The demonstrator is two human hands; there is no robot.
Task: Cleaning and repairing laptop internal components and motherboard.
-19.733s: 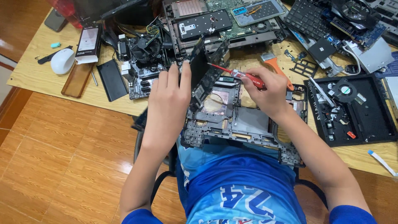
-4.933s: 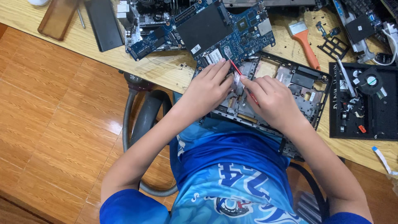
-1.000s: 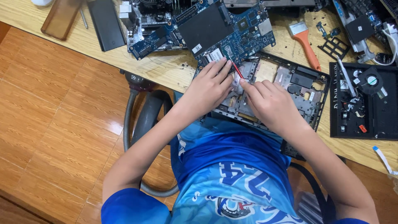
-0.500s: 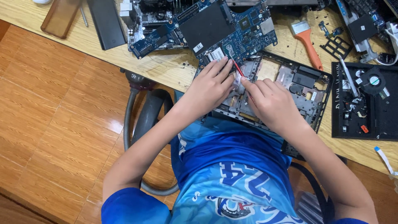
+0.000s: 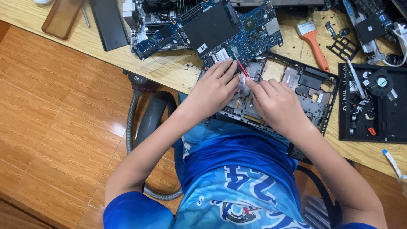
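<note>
Red-handled tool point(image 5: 242, 68): slim, long axis runs diagonally, upper end toward the blue circuit board point(image 5: 220, 29), lower end down-right into the fingers. Only the red shaft shows; tip and grip end hidden between the hands. Left hand point(image 5: 214, 91) and right hand point(image 5: 275, 104) are close together, fingertips meeting over a small pale part (too covered to identify) inside the open black laptop chassis point(image 5: 313, 85). Which hand pinches the tool: cannot tell. Chassis sits at the near edge of the desk point(image 5: 169, 68), its near rim overhanging toward the person's blue shirt. Orange-handled brush point(image 5: 314, 40) lies just beyond the chassis; a black tray with a fan point(image 5: 373, 106) is to the right, cut off by the frame. Bare desk shows left of the hands.
</note>
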